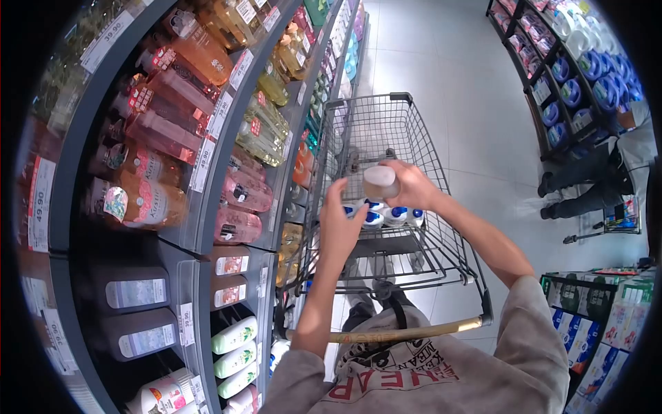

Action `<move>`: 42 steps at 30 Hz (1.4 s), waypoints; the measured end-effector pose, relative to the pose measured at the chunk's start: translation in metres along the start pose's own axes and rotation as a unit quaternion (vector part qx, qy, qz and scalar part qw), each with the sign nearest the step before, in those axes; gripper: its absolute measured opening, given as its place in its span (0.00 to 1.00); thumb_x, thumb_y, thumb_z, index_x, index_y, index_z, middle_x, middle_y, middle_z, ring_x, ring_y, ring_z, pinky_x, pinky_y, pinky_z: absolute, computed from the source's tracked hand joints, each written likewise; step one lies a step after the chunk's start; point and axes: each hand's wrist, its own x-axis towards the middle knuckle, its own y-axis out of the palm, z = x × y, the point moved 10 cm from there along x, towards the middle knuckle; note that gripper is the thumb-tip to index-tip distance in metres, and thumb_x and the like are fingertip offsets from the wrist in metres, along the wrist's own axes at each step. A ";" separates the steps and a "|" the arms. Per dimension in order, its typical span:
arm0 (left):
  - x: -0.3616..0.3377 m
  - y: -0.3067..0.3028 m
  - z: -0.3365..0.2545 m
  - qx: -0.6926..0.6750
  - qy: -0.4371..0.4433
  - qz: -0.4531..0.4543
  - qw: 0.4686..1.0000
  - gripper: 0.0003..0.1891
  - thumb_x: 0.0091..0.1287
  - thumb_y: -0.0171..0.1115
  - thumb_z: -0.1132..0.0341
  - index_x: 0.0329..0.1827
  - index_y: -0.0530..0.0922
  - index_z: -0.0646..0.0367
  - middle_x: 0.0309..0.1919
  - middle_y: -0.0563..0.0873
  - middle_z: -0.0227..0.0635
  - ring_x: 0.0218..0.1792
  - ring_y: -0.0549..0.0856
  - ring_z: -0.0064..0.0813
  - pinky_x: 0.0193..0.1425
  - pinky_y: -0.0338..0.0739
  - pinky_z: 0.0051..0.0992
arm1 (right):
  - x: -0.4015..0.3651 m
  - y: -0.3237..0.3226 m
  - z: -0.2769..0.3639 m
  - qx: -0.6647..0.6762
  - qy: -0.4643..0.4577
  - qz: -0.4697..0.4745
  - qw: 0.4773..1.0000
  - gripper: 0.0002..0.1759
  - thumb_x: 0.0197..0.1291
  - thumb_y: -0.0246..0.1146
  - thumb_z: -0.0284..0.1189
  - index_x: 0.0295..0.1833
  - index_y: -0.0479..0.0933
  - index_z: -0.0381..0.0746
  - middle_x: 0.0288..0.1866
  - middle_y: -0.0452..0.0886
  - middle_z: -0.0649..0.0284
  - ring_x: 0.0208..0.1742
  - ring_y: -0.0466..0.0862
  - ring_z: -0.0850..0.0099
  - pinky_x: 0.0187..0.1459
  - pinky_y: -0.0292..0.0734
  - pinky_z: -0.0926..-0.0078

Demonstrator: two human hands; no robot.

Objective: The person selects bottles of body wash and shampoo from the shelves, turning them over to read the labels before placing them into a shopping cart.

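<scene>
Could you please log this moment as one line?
right hand: holding pale container; left hand: open beside it; shopping cart: blue-and-white bottles inside

Legible prices left of grip:
Shelf tags read 39.90 and 49.90; shirt lettering below grip only partly legible.

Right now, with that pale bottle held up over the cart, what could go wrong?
The pale bottle might slip: only the right hand seems to grip it, while the left hand is spread beside it. If it dropped, it could knock the blue-and-white bottles in the cart. The cart might also roll, since neither hand is on its handle.
</scene>
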 end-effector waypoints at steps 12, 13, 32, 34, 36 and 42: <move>-0.191 -0.035 0.041 0.236 -0.107 0.047 0.965 0.12 0.58 0.69 0.76 0.45 0.82 0.61 0.58 0.82 0.46 0.56 0.83 0.47 0.61 0.77 0.40 | 0.008 0.130 -0.266 0.081 0.227 0.011 0.970 0.42 0.32 0.79 0.24 0.58 0.68 0.37 0.59 0.76 0.46 0.62 0.77 0.46 0.63 0.76 0.58; -0.192 -0.032 0.042 0.242 -0.113 0.053 0.962 0.12 0.58 0.69 0.76 0.45 0.82 0.61 0.58 0.82 0.46 0.56 0.83 0.47 0.61 0.77 0.40 | 0.006 0.144 -0.284 0.111 0.242 0.020 0.964 0.42 0.31 0.79 0.23 0.57 0.68 0.38 0.59 0.76 0.46 0.62 0.76 0.47 0.63 0.75 0.58; -0.173 -0.020 0.031 0.315 -0.081 0.069 0.943 0.05 0.59 0.67 0.76 0.38 0.82 0.61 0.55 0.84 0.44 0.54 0.84 0.45 0.55 0.78 0.39 | -0.020 0.202 -0.297 0.021 0.190 0.256 0.948 0.41 0.26 0.83 0.26 0.50 0.69 0.36 0.50 0.83 0.48 0.55 0.82 0.46 0.57 0.78 0.57; -0.173 -0.018 0.030 0.313 -0.077 0.070 0.944 0.05 0.59 0.67 0.75 0.37 0.82 0.62 0.55 0.84 0.44 0.53 0.85 0.45 0.54 0.79 0.39 | -0.022 0.203 -0.302 0.011 0.176 0.265 0.948 0.43 0.28 0.83 0.26 0.55 0.69 0.37 0.51 0.84 0.49 0.57 0.82 0.48 0.58 0.79 0.58; -0.174 -0.018 0.030 0.315 -0.074 0.069 0.944 0.04 0.60 0.66 0.75 0.37 0.82 0.62 0.55 0.84 0.44 0.53 0.85 0.45 0.54 0.79 0.39 | -0.023 0.206 -0.306 -0.013 0.187 0.286 0.940 0.44 0.30 0.83 0.26 0.58 0.69 0.38 0.53 0.83 0.49 0.58 0.82 0.49 0.59 0.79 0.58; -0.174 -0.019 0.024 0.302 -0.061 0.048 0.950 0.05 0.59 0.67 0.75 0.38 0.82 0.62 0.54 0.84 0.46 0.53 0.85 0.46 0.56 0.79 0.40 | -0.023 0.211 -0.299 -0.065 0.201 0.323 0.923 0.47 0.36 0.80 0.25 0.67 0.69 0.42 0.56 0.83 0.51 0.59 0.83 0.52 0.62 0.78 0.61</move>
